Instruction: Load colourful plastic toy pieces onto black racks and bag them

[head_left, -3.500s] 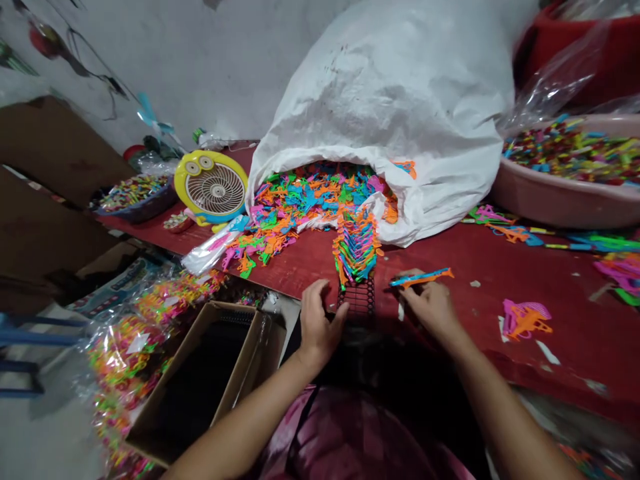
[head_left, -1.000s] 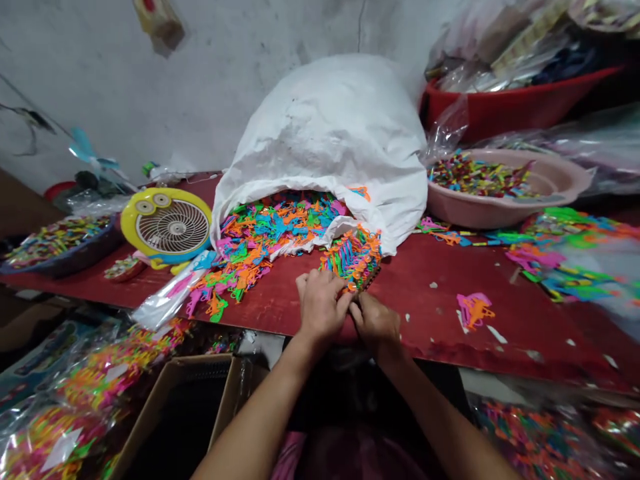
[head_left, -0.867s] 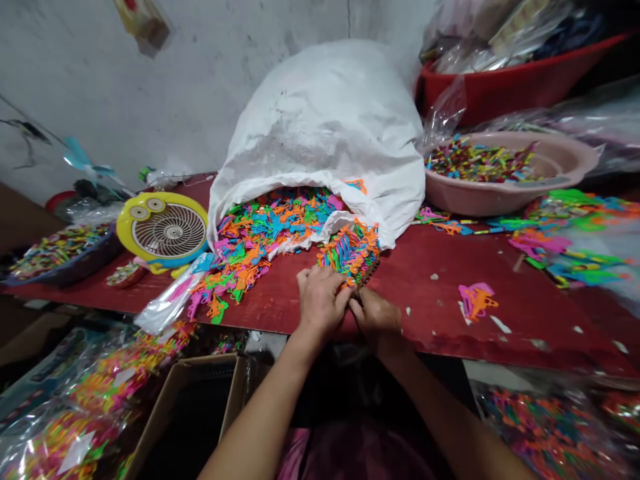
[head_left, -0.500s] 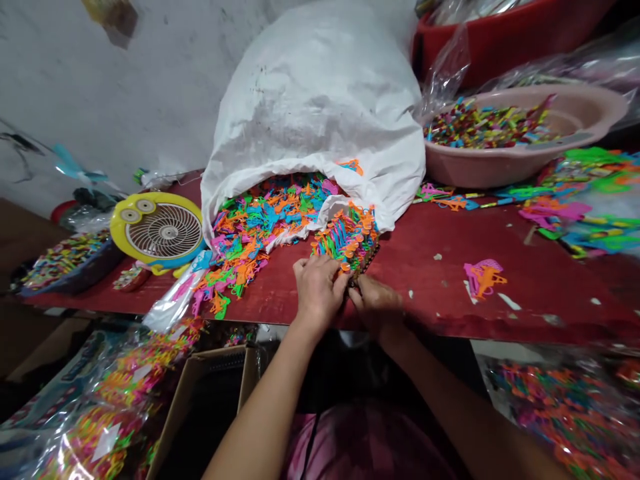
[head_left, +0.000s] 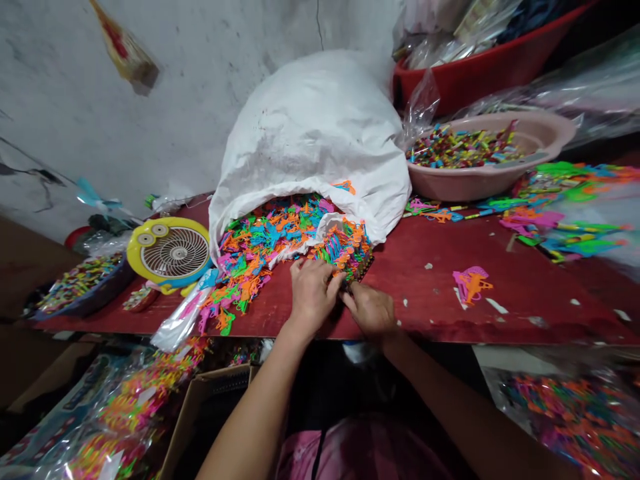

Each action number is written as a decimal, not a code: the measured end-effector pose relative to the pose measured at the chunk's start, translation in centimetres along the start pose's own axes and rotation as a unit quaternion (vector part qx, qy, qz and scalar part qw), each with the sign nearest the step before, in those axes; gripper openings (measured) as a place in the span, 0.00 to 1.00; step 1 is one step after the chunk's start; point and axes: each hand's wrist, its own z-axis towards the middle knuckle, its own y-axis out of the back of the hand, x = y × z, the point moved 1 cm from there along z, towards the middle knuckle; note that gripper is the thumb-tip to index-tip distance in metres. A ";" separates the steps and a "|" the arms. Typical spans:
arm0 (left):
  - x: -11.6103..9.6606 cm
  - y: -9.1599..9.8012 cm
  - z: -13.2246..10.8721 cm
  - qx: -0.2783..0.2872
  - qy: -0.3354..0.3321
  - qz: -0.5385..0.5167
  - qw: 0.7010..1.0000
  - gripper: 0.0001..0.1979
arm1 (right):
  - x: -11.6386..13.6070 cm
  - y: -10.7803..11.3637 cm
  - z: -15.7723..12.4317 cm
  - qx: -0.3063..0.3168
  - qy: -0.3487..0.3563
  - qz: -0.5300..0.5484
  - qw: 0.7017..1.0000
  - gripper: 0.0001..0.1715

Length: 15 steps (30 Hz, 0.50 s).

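My left hand [head_left: 314, 290] is closed at the near end of a bunch of small coloured plastic pieces [head_left: 340, 243] lined up in rows on a dark strip-like base. What its fingertips grip is hidden. Close beside it, my right hand [head_left: 371, 308] is closed too, thumb and fingers pinched toward the left thumb; whatever they hold is too small to make out. Behind the rows, a big white sack [head_left: 310, 127] lies with its mouth toward me. A heap of loose coloured plastic pieces [head_left: 270, 230] spills from it onto the red tabletop [head_left: 425, 293].
A yellow-and-blue fan [head_left: 177, 252] and a blue basket [head_left: 95, 297] of small parts stand left. At right are a pink basin [head_left: 460, 181] of parts, a red basin [head_left: 470, 80] and finished-looking coloured sticks [head_left: 575, 230]. An open carton [head_left: 185, 407] sits below the table edge.
The view has shifted, so the sack and table sit lower in the picture. Both hands remain together at the rows of pieces; the right hand looks slightly turned.
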 end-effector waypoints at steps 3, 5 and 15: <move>-0.1 0.2 1.0 0.034 -0.020 0.029 0.999 0.09 | 0.3 -0.3 0.3 0.006 -0.017 -0.011 1.000 0.16; 0.0 0.1 1.4 0.047 -0.032 0.037 0.998 0.09 | 0.5 -0.6 0.4 0.007 -0.026 -0.014 1.000 0.15; 1.2 -1.0 1.4 0.049 -0.036 0.011 0.998 0.09 | 0.6 -1.7 0.3 0.007 -0.026 -0.005 1.000 0.17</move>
